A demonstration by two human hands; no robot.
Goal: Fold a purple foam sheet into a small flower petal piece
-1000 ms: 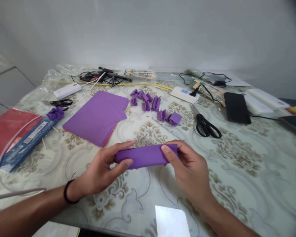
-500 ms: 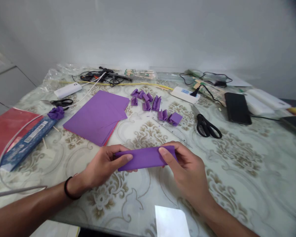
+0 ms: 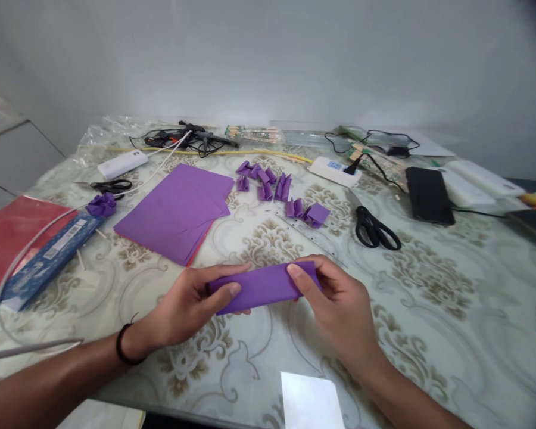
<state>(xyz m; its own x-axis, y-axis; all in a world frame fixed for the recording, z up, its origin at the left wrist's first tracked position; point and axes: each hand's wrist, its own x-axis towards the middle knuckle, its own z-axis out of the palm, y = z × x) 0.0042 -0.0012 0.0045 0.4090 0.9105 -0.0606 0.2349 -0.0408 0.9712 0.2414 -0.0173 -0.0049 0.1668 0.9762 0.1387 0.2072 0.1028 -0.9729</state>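
Note:
A folded strip of purple paper [image 3: 263, 287] is held between both hands above the patterned tabletop. My left hand [image 3: 196, 301] pinches its left end, thumb on top, with the index finger stretched along the upper edge. At the other end my right hand [image 3: 333, 298] grips the strip with the thumb pressed on its face and the fingers behind. Beyond the hands lie several small folded purple pieces [image 3: 265, 191]. A stack of purple sheets [image 3: 174, 208], with a red edge showing beneath, is at the left. A clear ruler [image 3: 310, 239] lies near the folded pieces.
Black-handled scissors [image 3: 373, 229] lie at the right, near a black phone [image 3: 429, 195] and a white power strip [image 3: 335, 171]. Another pair of scissors [image 3: 111, 186], a crumpled purple piece [image 3: 101, 205] and a red and blue packet [image 3: 40, 256] are at the left. White paper [image 3: 311, 402] lies at the front.
My left index finger has lifted and stretched along the strip's upper edge. The left end of the strip has dipped slightly. My right hand has hardly moved.

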